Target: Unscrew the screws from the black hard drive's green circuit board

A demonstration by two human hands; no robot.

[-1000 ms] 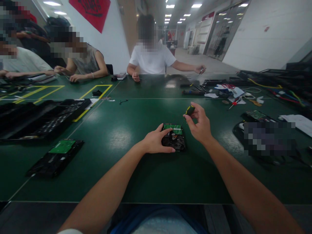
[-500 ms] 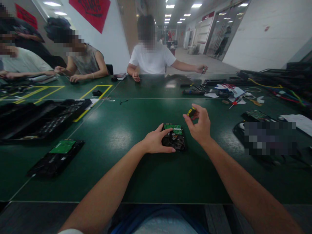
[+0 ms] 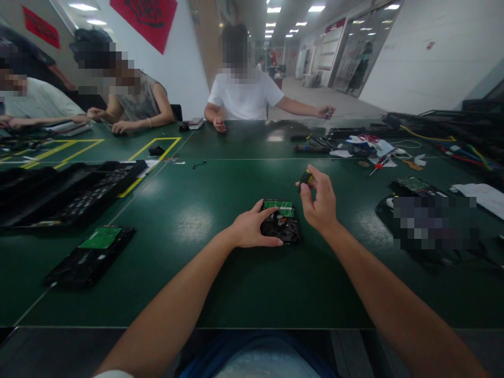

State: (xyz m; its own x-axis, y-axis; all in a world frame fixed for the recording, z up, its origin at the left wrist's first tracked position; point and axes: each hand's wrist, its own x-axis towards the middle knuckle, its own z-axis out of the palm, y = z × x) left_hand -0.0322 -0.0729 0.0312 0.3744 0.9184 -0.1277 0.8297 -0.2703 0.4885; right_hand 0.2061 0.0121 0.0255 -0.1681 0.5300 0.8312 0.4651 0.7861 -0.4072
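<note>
At far left, a person [image 3: 41, 97] in a pale top is cut off by the frame edge, as is a long black casing [image 3: 74, 197] lying open on the green counter [image 3: 189, 294]; what its dark recesses hold is hard to make out. Nearer, a flat black device [image 3: 88, 262] with a green board rests alone. Beyond, a second person [image 3: 144, 100] in a grey sleeveless top works on something too small to identify. In the middle, the left hand [image 3: 250, 227] clasps a small black unit [image 3: 289, 231] lying flat on the counter, its fingers spread over the left side, thumb along the near edge, covering part of the unit and its green board. Behind sits a third person [image 3: 244, 97] in a white T-shirt. Just right of the unit, the fingers of the right hand [image 3: 321, 205] pinch a dark screwdriver [image 3: 305, 179] with yellow markings; its thin shaft points down toward the board's right edge, though whether the tip touches cannot be told. Farther right lie a red-handled screwdriver [image 3: 379, 166], crumpled cloth [image 3: 380, 147] and, nearer, a dark item [image 3: 433, 226] mostly masked by pixelation; a black heap with wires [image 3: 449, 139] runs off the frame.
</note>
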